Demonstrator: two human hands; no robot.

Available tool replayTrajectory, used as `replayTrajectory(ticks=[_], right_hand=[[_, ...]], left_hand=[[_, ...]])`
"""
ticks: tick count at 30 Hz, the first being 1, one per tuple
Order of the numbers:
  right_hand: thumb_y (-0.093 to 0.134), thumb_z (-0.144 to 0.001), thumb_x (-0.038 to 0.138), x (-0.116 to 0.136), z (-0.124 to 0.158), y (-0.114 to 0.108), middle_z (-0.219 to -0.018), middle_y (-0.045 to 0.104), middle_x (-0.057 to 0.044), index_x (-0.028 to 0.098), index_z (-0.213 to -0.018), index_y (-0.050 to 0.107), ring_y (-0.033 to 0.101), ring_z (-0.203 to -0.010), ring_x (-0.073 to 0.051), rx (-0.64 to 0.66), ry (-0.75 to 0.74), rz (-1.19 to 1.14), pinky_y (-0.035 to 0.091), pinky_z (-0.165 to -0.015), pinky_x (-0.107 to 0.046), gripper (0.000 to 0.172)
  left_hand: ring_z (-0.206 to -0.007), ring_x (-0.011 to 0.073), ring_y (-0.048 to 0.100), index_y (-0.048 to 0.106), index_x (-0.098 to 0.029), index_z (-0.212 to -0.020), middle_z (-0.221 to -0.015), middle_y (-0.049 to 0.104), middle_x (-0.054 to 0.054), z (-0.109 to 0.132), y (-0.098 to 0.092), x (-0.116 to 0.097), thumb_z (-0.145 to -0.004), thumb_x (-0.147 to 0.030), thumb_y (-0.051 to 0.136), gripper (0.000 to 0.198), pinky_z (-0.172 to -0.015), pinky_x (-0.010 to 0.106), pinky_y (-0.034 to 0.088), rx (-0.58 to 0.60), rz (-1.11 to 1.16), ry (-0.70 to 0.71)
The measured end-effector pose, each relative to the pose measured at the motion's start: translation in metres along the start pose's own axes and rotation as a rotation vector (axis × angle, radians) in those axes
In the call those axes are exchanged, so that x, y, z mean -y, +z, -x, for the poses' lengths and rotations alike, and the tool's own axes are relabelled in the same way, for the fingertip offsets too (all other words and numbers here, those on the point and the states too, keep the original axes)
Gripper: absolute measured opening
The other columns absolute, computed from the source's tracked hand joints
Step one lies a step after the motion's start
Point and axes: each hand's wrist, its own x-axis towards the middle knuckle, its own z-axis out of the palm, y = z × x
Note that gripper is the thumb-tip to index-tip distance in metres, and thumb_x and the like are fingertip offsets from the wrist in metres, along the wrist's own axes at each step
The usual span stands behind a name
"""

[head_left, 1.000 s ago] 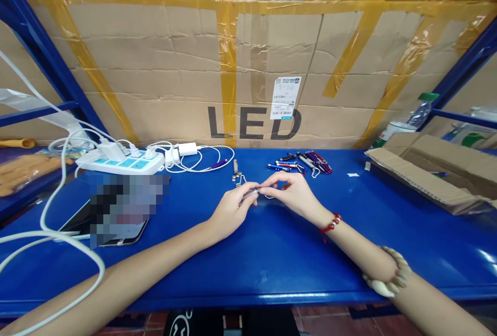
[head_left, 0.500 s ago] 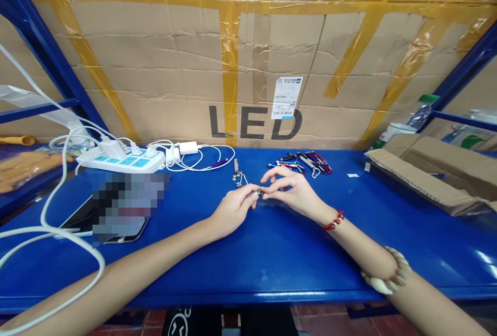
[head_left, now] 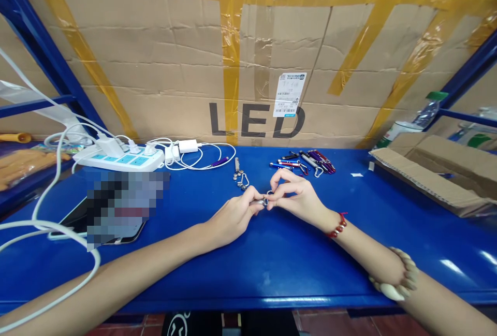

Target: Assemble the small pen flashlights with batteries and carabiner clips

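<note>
My left hand is closed round a small silver metal tube, with its end pointing to the right. Opposite it, my right hand pinches a small metal piece between thumb and fingertips at the tube's end; fingers partly hide its shape. The two hands nearly touch above the blue tabletop. Just beyond them lie loose silver parts: a short tube, several small round pieces and a carabiner clip. A group of coloured pocket penlights with carabiner clips rests behind my right hand.
A white power strip with tangled cables is at left, near blurred phones. One purple penlight lies by the cables. An open cardboard box and a bottle stand right. A big taped carton forms the back.
Both hands have moved slightly down and to the right, and more of the silver tube's end shows between them. The view has shifted a little. Parts on the table lie as before.
</note>
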Motion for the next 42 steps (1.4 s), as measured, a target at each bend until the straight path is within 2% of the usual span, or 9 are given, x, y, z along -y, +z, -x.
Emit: replayTrajectory(ticks=[8, 11, 15, 23, 27, 34, 36, 40, 42], right_hand=[[0.067, -0.068, 0.047, 0.009, -0.003, 0.007, -0.067, 0.047, -0.001, 0.015, -0.051, 0.061, 0.043, -0.055, -0.008, -0.047, 0.248, -0.106, 0.034, -0.044, -0.022, 0.036], [0.068, -0.065, 0.051, 0.009, -0.004, 0.009, -0.064, 0.048, 0.000, 0.015, -0.051, 0.060, 0.042, -0.053, -0.008, -0.066, 0.337, -0.134, 0.032, -0.043, -0.022, 0.039], [0.070, -0.065, 0.046, 0.007, -0.005, 0.012, -0.064, 0.053, 0.000, 0.016, -0.053, 0.060, 0.049, -0.057, -0.010, -0.099, 0.417, -0.172, 0.037, -0.048, -0.022, 0.033], [0.066, -0.070, 0.038, 0.007, -0.006, 0.013, -0.062, 0.054, 0.000, 0.015, -0.055, 0.055, 0.050, -0.057, -0.010, -0.076, 0.451, -0.125, 0.040, -0.052, -0.023, 0.030], [0.063, -0.073, 0.042, 0.008, -0.004, 0.014, -0.060, 0.052, 0.001, 0.016, -0.055, 0.051, 0.048, -0.054, -0.009, -0.059, 0.463, -0.008, 0.039, -0.052, -0.022, 0.034], [0.058, -0.077, 0.046, 0.009, -0.005, 0.006, -0.063, 0.056, 0.000, 0.017, -0.055, 0.055, 0.050, -0.056, -0.010, 0.016, 0.418, 0.197, 0.038, -0.052, -0.022, 0.037], [0.057, -0.079, 0.045, 0.009, -0.009, -0.005, -0.064, 0.057, 0.000, 0.018, -0.058, 0.058, 0.052, -0.059, -0.011, -0.070, 0.377, 0.222, 0.039, -0.056, -0.024, 0.034], [0.051, -0.083, 0.044, 0.009, -0.018, -0.031, -0.062, 0.057, -0.001, 0.017, -0.066, 0.061, 0.050, -0.054, -0.011, -0.441, 0.425, 0.136, 0.039, -0.054, -0.025, 0.034], [0.050, -0.083, 0.044, 0.008, -0.020, -0.039, -0.058, 0.055, 0.000, 0.016, -0.070, 0.062, 0.048, -0.051, -0.010, -0.515, 0.439, 0.097, 0.038, -0.051, -0.024, 0.033]], left_hand=[[-0.071, 0.0133, 0.058, 0.042, -0.020, -0.083, -0.082, 0.062, 0.001, 0.000, 0.003, -0.001, -0.089, -0.025, 0.037, 0.009, -0.068, 0.024, 0.044, -0.128, 0.040, 0.015], [-0.080, 0.0147, 0.062, 0.045, -0.020, -0.084, -0.091, 0.065, 0.003, -0.002, 0.003, -0.001, -0.088, -0.025, 0.041, 0.007, -0.074, 0.026, 0.046, -0.185, 0.053, 0.013], [-0.089, 0.0157, 0.063, 0.048, -0.020, -0.085, -0.097, 0.067, 0.004, -0.003, 0.004, 0.001, -0.087, -0.024, 0.045, 0.005, -0.077, 0.025, 0.047, -0.227, 0.068, 0.012], [-0.096, 0.0168, 0.063, 0.051, -0.024, -0.113, -0.107, 0.066, 0.002, -0.005, 0.001, -0.001, -0.088, -0.025, 0.044, 0.026, -0.083, 0.027, 0.047, -0.202, -0.010, -0.046], [-0.099, 0.0168, 0.061, 0.058, -0.024, -0.108, -0.111, 0.065, 0.002, -0.006, 0.001, -0.003, -0.089, -0.025, 0.042, 0.025, -0.087, 0.027, 0.045, -0.183, -0.038, -0.007], [-0.079, 0.0149, 0.062, 0.057, -0.024, -0.102, -0.089, 0.067, 0.000, -0.007, 0.002, -0.002, -0.088, -0.028, 0.041, 0.021, -0.073, 0.025, 0.045, -0.193, -0.046, -0.099], [-0.073, 0.0147, 0.060, 0.055, -0.023, -0.103, -0.079, 0.066, 0.000, -0.008, 0.001, -0.002, -0.088, -0.030, 0.040, 0.022, -0.070, 0.025, 0.044, -0.241, -0.032, -0.131], [-0.066, 0.0136, 0.055, 0.053, -0.019, -0.098, -0.070, 0.060, 0.000, -0.009, 0.000, -0.001, -0.089, -0.032, 0.036, 0.023, -0.064, 0.024, 0.042, -0.338, 0.019, -0.164], [-0.065, 0.0132, 0.054, 0.053, -0.018, -0.096, -0.069, 0.058, 0.000, -0.010, -0.001, -0.001, -0.089, -0.032, 0.036, 0.023, -0.063, 0.024, 0.041, -0.347, 0.050, -0.174]])
